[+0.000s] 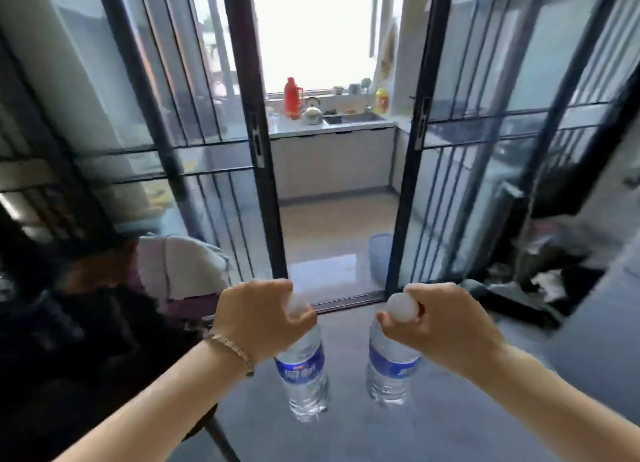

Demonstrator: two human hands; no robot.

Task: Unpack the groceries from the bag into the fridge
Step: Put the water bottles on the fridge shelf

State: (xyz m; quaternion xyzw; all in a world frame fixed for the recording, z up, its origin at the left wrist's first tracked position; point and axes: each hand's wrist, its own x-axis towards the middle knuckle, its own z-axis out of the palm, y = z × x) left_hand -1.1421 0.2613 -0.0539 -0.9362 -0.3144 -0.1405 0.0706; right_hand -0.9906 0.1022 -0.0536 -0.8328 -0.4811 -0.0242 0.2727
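Observation:
Each of my hands carries a clear water bottle with a blue label and a white cap. My left hand grips the neck of the left bottle, fingers curled over its cap. My right hand pinches the right bottle just under its cap. Both bottles hang upright above the grey floor, side by side and apart. No fridge or grocery bag is in view.
Straight ahead, black-framed glass sliding doors stand open onto a small kitchen with a white counter, a red thermos and a kettle. A blue bin sits by the right door. A cloth-draped chair is at left, clutter at right.

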